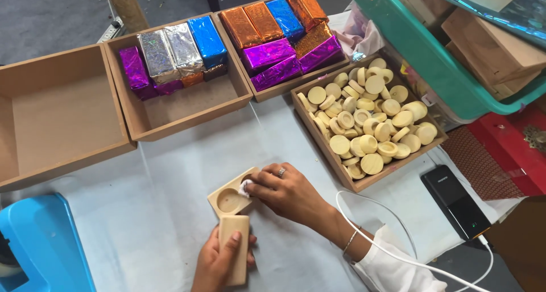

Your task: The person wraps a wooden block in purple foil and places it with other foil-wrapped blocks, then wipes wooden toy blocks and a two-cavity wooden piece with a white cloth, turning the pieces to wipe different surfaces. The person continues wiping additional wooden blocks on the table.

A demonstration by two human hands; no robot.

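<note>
A plain wooden block (234,247) is gripped by the left hand (219,263); a small white wad (245,188) is pressed by the right hand (284,191) into a recessed wooden block (226,200)

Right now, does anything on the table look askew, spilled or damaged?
Mostly tidy. One orange foil-wrapped block sits tilted atop its tray's row, and the wooden discs are heaped loosely, though all inside their tray. Nothing looks spilled or broken.
</note>
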